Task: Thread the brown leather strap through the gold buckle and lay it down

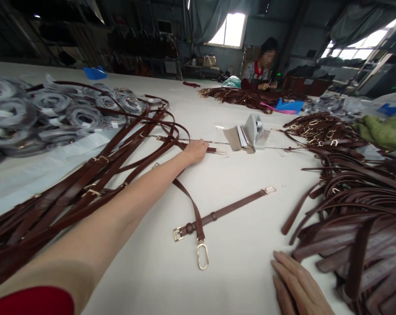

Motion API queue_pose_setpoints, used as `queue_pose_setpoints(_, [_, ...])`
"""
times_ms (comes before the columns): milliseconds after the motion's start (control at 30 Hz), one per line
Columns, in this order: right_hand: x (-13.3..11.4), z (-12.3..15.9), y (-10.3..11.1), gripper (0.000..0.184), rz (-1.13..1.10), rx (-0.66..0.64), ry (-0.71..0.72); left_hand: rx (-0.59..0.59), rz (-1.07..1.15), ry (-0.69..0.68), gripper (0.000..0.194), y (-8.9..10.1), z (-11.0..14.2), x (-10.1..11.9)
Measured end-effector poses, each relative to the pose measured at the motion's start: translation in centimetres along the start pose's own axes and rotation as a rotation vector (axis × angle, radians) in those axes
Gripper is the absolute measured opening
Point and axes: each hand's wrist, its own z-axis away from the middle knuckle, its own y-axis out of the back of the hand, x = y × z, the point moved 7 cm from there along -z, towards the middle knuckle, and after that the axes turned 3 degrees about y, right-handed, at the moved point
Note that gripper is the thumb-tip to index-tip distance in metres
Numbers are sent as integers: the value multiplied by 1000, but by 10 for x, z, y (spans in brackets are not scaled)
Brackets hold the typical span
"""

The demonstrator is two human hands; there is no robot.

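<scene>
Brown leather strap point(212, 150) under left hand point(195, 151)

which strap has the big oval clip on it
The brown strap running out from under the left arm, ending in the gold oval clip; the strap crossing it ends in a square buckle.

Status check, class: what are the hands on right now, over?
Left hand on brown leather strap, white table. Right hand on table beside strap pile. Loose buckled strap below left arm.
</scene>
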Motion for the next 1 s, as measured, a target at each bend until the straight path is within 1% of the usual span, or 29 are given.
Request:
queue_pose_setpoints(100, [-4,-5,7,30,-22,23,-53,30,36,-90,22,15,14,14])
queue_pose_setpoints(200, [-5,-6,8,29,-69,25,-84,100,99,-191,27,43,34,33])
queue_pose_setpoints(267, [-4,-5,8,27,-92,32,-102,125,140,-284,31,61,56,46])
queue_pose_setpoints(333, [-3,-3,7,26,-107,48,-119,88,164,-423,27,69,87,60])
queue_pose_setpoints(400, [-2,-2,5,26,-117,56,-129,-4,162,-585,21,65,127,71])
queue_pose_setpoints(467, [-2,-3,4,26,-125,55,-146,-94,149,-708,22,54,166,75])
queue_pose_setpoints(533, [-3,-5,4,25,-132,58,-171,-131,142,-750,22,42,193,71])
queue_pose_setpoints(600, [-4,-9,7,24,-134,66,-190,-126,143,-745,19,34,206,65])
queue_pose_setpoints(667, [-6,-14,9,23,-131,75,-197,-93,157,-717,16,32,206,59])
queue_pose_setpoints(700, [-6,-16,10,23,-130,81,-201,-73,169,-701,17,34,203,57])
queue_pose_setpoints(767, [-7,-18,11,25,-130,92,-211,-36,203,-671,21,42,193,53])
queue_pose_setpoints(833, [-7,-19,11,26,-132,104,-221,7,240,-617,20,57,178,49])
queue_pose_setpoints(867, [-7,-19,10,26,-131,107,-223,41,256,-565,19,68,169,46])
queue_pose_setpoints(933, [-7,-18,9,26,-124,109,-221,132,277,-417,17,93,149,39])
queue_pose_setpoints(1000, [-8,-18,8,26,-116,112,-218,218,283,-282,18,116,130,41])
